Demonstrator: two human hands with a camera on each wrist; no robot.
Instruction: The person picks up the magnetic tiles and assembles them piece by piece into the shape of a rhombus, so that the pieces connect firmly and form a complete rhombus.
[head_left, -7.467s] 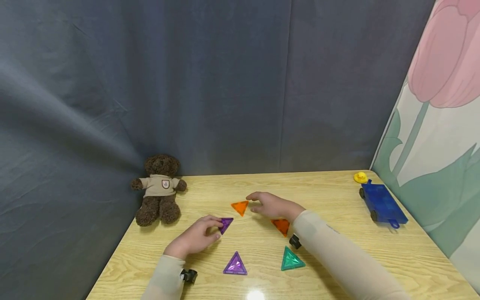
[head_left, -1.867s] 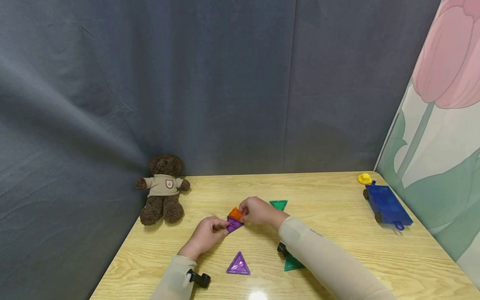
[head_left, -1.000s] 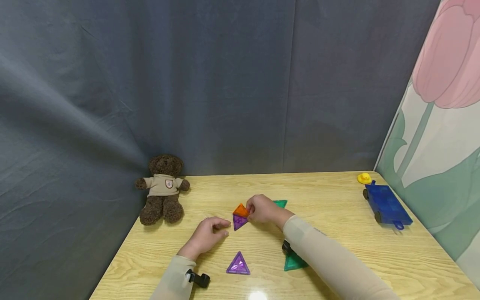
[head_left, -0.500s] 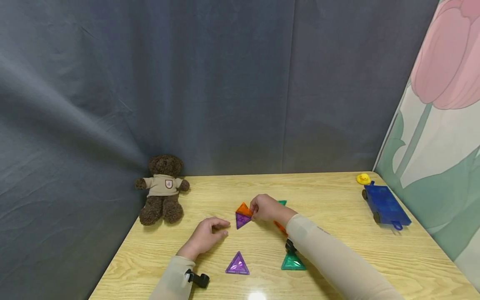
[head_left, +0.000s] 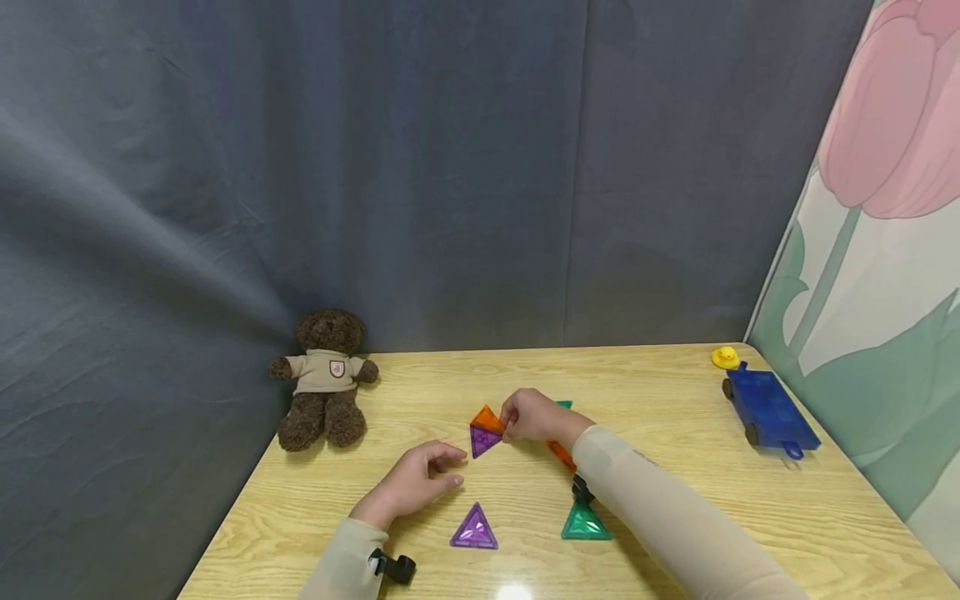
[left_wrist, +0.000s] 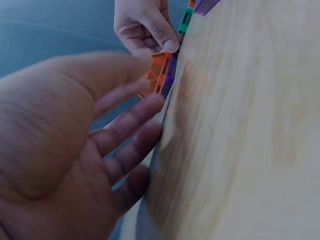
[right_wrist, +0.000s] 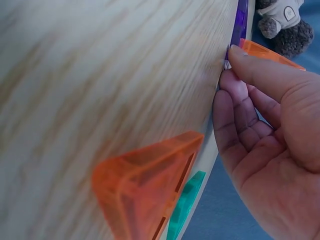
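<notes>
Pale wood bench [head_left: 787, 517], striped grain, bright glare spot at the near edge. Just beyond it, near purple tile [head_left: 474, 530] left of near green tile [head_left: 586, 524], both flat, bare wood between the two. Right sleeve [head_left: 675, 508] crosses the bench's near right side; the widest run of grain lies right of it, up to the cart.

Left hand [head_left: 416, 479] low over the wood: grip spread, thumb apart from fingers, short of the tiles. Narrow gap from it to the near purple tile.

Flat orange tile [head_left: 562, 457] half hidden under the right wrist.

Right hand [head_left: 527, 414], mid-bench: grip pinching a corner of the orange-purple tile pair [head_left: 484, 439]; wrist views show the orange half tilted up off the bench. Far green tile [head_left: 565, 404] partly behind that hand.

Band of wood beyond, to the far edge. Brown bear [head_left: 322, 379] at the far left corner; blue cart [head_left: 770, 410] along the right edge, yellow duck [head_left: 725, 357] just past it.

Dark curtain [head_left: 420, 208] hangs behind the far edge and down the left; tulip-patterned wall [head_left: 877, 125] bounds the right.
</notes>
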